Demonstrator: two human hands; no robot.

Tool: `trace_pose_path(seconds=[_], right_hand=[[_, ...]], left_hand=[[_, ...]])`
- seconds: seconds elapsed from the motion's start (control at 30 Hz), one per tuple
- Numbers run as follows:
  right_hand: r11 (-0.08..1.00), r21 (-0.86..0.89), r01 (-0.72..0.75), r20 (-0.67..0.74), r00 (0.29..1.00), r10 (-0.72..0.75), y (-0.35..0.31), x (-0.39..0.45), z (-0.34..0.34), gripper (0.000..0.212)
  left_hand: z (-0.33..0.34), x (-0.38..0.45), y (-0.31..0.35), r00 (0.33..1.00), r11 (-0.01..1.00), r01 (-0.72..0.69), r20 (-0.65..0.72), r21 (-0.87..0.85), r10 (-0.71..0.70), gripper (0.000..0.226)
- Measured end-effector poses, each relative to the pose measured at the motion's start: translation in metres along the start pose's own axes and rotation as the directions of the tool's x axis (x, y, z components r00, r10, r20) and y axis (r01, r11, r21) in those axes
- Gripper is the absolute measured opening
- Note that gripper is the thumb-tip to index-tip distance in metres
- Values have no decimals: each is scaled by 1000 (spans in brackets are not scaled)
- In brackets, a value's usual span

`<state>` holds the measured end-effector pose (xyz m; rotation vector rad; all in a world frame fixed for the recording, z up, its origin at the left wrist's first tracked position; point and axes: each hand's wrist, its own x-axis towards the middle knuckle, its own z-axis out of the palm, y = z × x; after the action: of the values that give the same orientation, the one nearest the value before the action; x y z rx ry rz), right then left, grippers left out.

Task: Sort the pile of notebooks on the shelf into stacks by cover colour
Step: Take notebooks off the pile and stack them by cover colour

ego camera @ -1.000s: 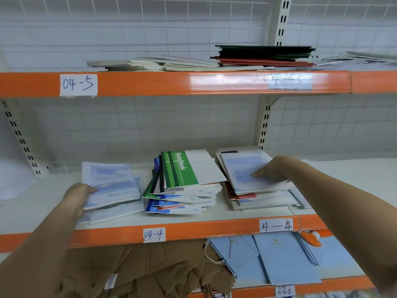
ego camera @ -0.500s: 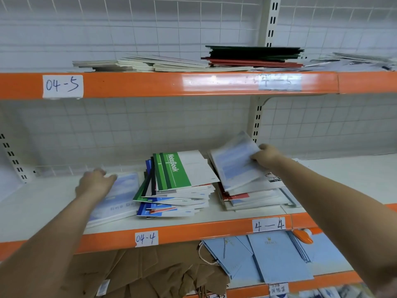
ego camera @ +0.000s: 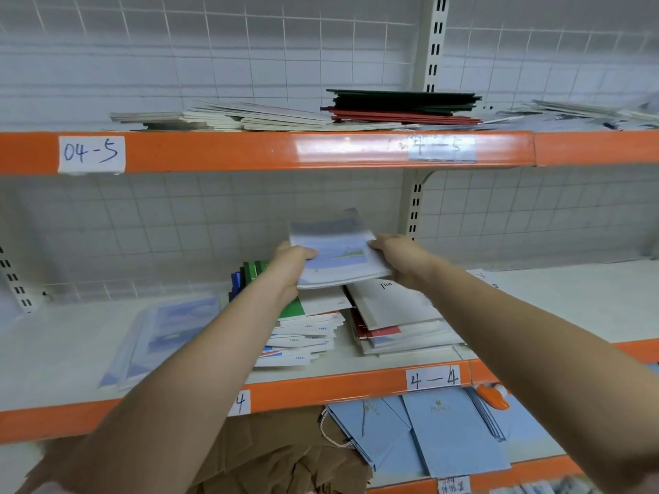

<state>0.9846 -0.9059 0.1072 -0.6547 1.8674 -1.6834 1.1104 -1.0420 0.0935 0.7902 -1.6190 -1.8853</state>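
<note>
Both hands hold a pale blue notebook (ego camera: 337, 253) lifted above the middle shelf (ego camera: 356, 381). My left hand (ego camera: 290, 267) grips its left edge and my right hand (ego camera: 399, 256) grips its right edge. Under my left forearm lies a stack with a green cover (ego camera: 290, 310) on top and blue-and-white ones below. To its right sits a mixed pile (ego camera: 396, 315) with a white cover on top and red ones beneath. At the shelf's left lies a small stack of pale blue notebooks (ego camera: 167, 333).
The upper shelf (ego camera: 249, 151) holds flat piles of white, dark green and red booklets (ego camera: 403, 106). The lower shelf holds light blue paper bags (ego camera: 453, 433), brown paper bags (ego camera: 278, 458) and an orange object (ego camera: 492, 395). A wire grid backs the shelves.
My right hand lifted the pale blue notebook off the right pile and carried it left. My left hand left the blue stack at the left and took hold of the notebook's other edge.
</note>
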Motion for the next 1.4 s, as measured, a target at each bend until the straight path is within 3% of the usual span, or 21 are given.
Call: trace_pose_path(seconds=[0.03, 0.1, 0.17, 0.23, 0.3, 0.37, 0.5, 0.57, 0.67, 0.8, 0.87, 0.97, 1.07, 1.23, 1.4], right_hand=[[1000, -20, 11, 10, 1000, -11, -1, -1, -4, 15], [971, -238, 30, -43, 998, -41, 3, 3, -21, 29], [823, -567, -34, -149, 987, -62, 12, 9, -39, 42], [621, -765, -171, -220, 976, -2, 25, 14, -53, 54], [507, -812, -289, -251, 957, 144, 38, 18, -60, 67], [432, -828, -357, -271, 930, 249, 50, 21, -63, 86], [329, -847, -417, -363, 907, 213, 58, 30, -68, 109], [339, -830, -443, -373, 892, 254, 57, 33, -70, 115], [356, -812, -462, -416, 887, 201, 61, 34, -73, 116], [354, -798, -488, -432, 872, 229, 60, 38, -71, 117], [342, -796, -499, -452, 867, 211, 58, 38, -68, 112], [341, -801, -493, -498, 864, 79, 55, 37, -67, 76], [464, -763, -449, -459, 883, 100, 49, 34, -78, 31], [547, -743, -385, -430, 901, 50, 54, 26, -93, 15], [856, -451, -252, -409, 911, 53, 67, 28, -111, 20]], left_hand=[[-9, 3, 0, 999, 1000, -17, -42, 10, 17, 42], [-34, 8, 2, 991, 998, -42, -125, 40, 47, 41], [-64, 11, 6, 982, 998, -48, -181, 39, 54, 40], [-96, 10, 8, 973, 998, -55, -221, 40, 63, 30], [-127, 7, 7, 961, 999, -32, -273, 43, 42, 9], [-158, 3, 0, 948, 1000, 9, -319, 26, 0, 14], [-213, -7, -19, 900, 999, 54, -433, 5, -46, 9], [-235, -8, -32, 879, 996, 73, -474, 44, -44, 12], [-256, -1, -60, 834, 962, 176, -550, 208, -34, 32], [-253, 10, -85, 814, 837, 273, -578, 475, 63, 39], [-245, 14, -84, 826, 700, 316, -549, 640, 129, 39], [-233, 21, -83, 820, 366, 451, -540, 814, 191, 43], [-224, 26, -84, 829, 200, 476, -513, 856, 222, 48], [-234, 26, -95, 856, 56, 487, -489, 872, 168, 42], [-273, 17, -99, 876, -4, 467, -462, 884, 141, 42]])
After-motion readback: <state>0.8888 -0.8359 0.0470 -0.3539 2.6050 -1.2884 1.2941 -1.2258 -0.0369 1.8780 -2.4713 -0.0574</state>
